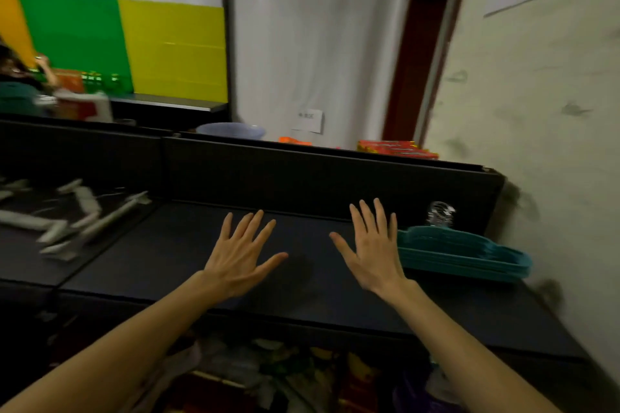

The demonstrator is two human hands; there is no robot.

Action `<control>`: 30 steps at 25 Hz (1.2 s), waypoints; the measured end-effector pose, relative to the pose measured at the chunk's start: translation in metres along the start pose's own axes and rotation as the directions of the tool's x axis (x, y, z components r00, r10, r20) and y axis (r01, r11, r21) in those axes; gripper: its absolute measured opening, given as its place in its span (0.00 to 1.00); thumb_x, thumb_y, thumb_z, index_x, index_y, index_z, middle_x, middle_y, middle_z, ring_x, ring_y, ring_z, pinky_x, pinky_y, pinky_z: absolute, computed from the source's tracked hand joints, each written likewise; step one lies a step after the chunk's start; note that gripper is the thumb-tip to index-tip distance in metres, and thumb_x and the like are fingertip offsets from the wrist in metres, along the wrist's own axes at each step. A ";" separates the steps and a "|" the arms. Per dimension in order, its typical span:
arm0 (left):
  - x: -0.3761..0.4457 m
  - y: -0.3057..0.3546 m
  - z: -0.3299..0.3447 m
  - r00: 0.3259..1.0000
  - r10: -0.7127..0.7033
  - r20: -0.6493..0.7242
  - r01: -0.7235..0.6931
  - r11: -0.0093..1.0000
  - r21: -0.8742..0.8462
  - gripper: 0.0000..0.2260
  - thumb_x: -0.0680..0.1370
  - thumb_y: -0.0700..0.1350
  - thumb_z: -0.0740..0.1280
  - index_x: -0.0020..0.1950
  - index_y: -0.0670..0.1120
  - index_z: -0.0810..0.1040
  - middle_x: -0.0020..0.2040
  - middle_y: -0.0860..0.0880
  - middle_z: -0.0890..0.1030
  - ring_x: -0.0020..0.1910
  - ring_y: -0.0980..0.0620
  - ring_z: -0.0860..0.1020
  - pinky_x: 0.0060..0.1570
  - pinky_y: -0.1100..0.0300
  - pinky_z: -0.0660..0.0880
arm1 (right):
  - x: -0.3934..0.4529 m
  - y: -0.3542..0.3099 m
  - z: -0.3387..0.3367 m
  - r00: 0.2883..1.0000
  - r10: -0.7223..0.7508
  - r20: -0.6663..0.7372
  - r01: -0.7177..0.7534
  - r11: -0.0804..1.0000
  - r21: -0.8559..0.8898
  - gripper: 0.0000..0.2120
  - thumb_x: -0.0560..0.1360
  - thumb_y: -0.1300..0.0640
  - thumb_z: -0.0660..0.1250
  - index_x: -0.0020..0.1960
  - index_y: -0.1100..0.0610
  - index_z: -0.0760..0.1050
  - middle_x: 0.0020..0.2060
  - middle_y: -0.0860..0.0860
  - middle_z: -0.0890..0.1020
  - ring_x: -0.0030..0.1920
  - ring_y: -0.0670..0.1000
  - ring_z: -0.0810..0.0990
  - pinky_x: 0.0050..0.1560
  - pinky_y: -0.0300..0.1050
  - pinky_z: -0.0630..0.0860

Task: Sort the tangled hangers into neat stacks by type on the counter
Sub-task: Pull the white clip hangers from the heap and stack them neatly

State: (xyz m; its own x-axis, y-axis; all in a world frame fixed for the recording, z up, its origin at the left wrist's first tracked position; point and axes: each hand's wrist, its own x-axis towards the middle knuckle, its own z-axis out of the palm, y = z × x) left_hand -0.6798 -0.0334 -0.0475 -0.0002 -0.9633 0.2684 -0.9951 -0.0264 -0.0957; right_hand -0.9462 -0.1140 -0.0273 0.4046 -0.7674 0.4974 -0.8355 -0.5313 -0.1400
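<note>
The pale grey hangers (72, 218) at the left edge of the dark matte counter (188, 255) are blurred, so their exact type and number are hard to tell; they lie loosely crossed over each other and are cut off by the picture border. The metal hooks (440, 213) of the teal plastic hangers (466, 253) are only a bright smear. These teal hangers lie in a flat, neat stack near the right back corner of the counter, close to the stained wall (536, 111). Behind the counter rises a black back panel (302, 174), and farther away hang a white curtain (318, 43) and yellow and green boards (134, 40). The left hand (240, 256) and the right hand (372, 246) are both spread wide, palms down above the middle of the counter, holding nothing. The right hand is just beside the teal stack; whether it touches it I cannot tell.
</note>
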 end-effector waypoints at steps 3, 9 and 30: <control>-0.051 -0.094 0.002 0.986 -0.162 0.022 0.162 0.987 0.012 0.40 0.75 0.74 0.34 0.82 0.53 0.43 0.83 0.46 0.44 0.81 0.46 0.45 0.76 0.42 0.34 | 0.017 -0.103 0.036 0.994 -0.114 -0.005 0.114 0.991 0.066 0.41 0.78 0.28 0.40 0.81 0.54 0.52 0.81 0.52 0.54 0.80 0.53 0.38 0.78 0.60 0.37; -0.144 -0.258 -0.008 0.912 -0.409 0.036 0.409 0.913 0.018 0.40 0.76 0.74 0.37 0.83 0.52 0.47 0.83 0.46 0.46 0.81 0.47 0.45 0.77 0.42 0.36 | 0.045 -0.283 0.091 0.950 -0.306 0.058 0.288 0.934 0.211 0.40 0.78 0.29 0.43 0.81 0.55 0.53 0.81 0.52 0.55 0.80 0.53 0.40 0.79 0.59 0.38; -0.037 -0.497 0.032 0.999 -0.047 -0.017 0.044 0.987 -0.156 0.27 0.81 0.63 0.57 0.78 0.52 0.63 0.80 0.48 0.60 0.78 0.48 0.60 0.76 0.47 0.56 | 0.211 -0.496 0.215 0.989 -0.148 -0.003 0.144 0.952 0.269 0.30 0.78 0.46 0.67 0.76 0.53 0.65 0.75 0.51 0.67 0.79 0.54 0.56 0.79 0.54 0.55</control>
State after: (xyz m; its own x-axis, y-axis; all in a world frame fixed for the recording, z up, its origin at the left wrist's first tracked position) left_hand -0.1817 0.0068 -0.0410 0.0446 -0.9565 0.2884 -0.9974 -0.0264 0.0665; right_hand -0.3661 -0.0893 -0.0367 0.5231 -0.6790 0.5152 -0.6377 -0.7128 -0.2919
